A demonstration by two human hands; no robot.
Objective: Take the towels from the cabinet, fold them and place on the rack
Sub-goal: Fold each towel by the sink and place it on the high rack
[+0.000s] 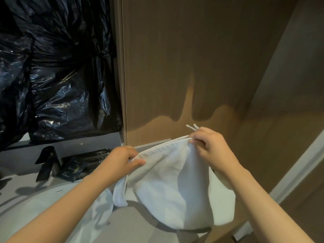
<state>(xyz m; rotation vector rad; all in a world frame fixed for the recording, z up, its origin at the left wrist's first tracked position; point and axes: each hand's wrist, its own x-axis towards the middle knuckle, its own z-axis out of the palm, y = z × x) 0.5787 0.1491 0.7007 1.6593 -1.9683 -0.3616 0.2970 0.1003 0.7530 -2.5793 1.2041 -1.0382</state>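
Note:
A white towel [166, 183] hangs between my two hands above a grey counter. My left hand [122, 159] pinches the towel's top hem at its left end. The right end of the same hem is pinched in my right hand [208, 148], which is slightly higher, and a small white loop or tag sticks up behind its fingers. The towel sags below the hem in loose folds, and its lower part rests on the counter. Another bit of white cloth [101, 206] lies under my left forearm. No rack is in view.
A wooden panel [184, 67] rises straight ahead, with a wooden side wall to the right. Black plastic sheeting [52, 67] covers the upper left. Dark boxes and flat black items [70, 165] lie on the grey counter [24, 206] at the left.

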